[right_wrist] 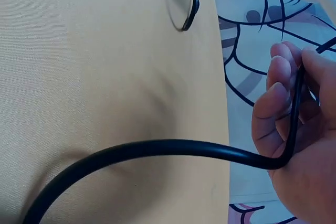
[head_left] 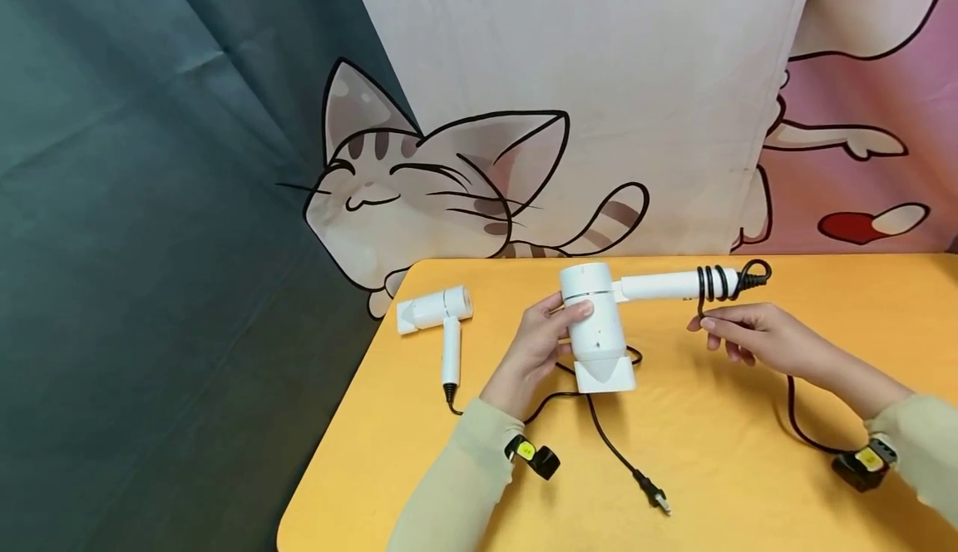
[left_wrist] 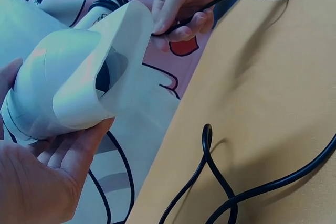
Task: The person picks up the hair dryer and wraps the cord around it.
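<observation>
My left hand (head_left: 535, 348) grips the barrel of a white hair dryer (head_left: 596, 327), lifted above the table with its nozzle towards me. Its handle sticks out to the right, and black cord (head_left: 711, 284) is wound round the handle's end in several turns. Below that end, my right hand (head_left: 756, 337) pinches the cord between thumb and fingers. In the right wrist view the cord (right_wrist: 157, 149) runs across the palm and curves away over the table. From the left wrist view, my left fingers (left_wrist: 79, 153) wrap under the barrel behind the flared nozzle (left_wrist: 126, 61).
A second white hair dryer (head_left: 434, 311) lies on the yellow table (head_left: 374, 452) at the left, its black cord trailing right beneath the held one. A plug (head_left: 653, 492) rests near the table's front. Behind the table hangs a cartoon-cat curtain (head_left: 599, 78).
</observation>
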`<action>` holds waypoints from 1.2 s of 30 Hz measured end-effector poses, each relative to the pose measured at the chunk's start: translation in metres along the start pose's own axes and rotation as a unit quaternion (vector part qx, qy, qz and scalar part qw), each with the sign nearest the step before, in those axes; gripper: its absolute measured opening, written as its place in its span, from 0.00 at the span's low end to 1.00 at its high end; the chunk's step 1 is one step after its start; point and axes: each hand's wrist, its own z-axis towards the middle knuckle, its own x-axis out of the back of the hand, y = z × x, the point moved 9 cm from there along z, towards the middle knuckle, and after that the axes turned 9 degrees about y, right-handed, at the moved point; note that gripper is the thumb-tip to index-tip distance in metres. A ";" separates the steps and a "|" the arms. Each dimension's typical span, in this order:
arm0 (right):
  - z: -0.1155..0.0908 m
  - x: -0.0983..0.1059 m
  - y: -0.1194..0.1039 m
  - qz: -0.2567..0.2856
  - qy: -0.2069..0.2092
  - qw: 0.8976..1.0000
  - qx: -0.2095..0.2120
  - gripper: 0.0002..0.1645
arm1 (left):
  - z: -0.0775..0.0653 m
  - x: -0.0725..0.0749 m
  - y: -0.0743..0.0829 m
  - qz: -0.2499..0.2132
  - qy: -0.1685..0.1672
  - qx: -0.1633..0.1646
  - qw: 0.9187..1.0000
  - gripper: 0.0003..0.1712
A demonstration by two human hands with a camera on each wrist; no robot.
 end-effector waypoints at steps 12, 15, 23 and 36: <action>0.007 0.003 0.004 0.040 -0.012 0.999 -0.013 0.13 | -0.003 -0.005 -0.005 -0.004 -0.026 0.010 1.000 0.27; 0.009 0.003 0.006 0.065 -0.015 0.998 -0.010 0.12 | -0.005 -0.006 -0.004 -0.002 -0.031 0.012 0.999 0.28; 0.021 0.013 0.014 0.035 -0.026 0.998 -0.042 0.14 | -0.009 -0.002 -0.004 0.014 -0.045 0.009 0.999 0.27; 0.036 0.034 -0.013 -0.027 -0.067 0.997 0.020 0.18 | -0.010 0.003 -0.010 0.055 -0.083 0.016 0.995 0.28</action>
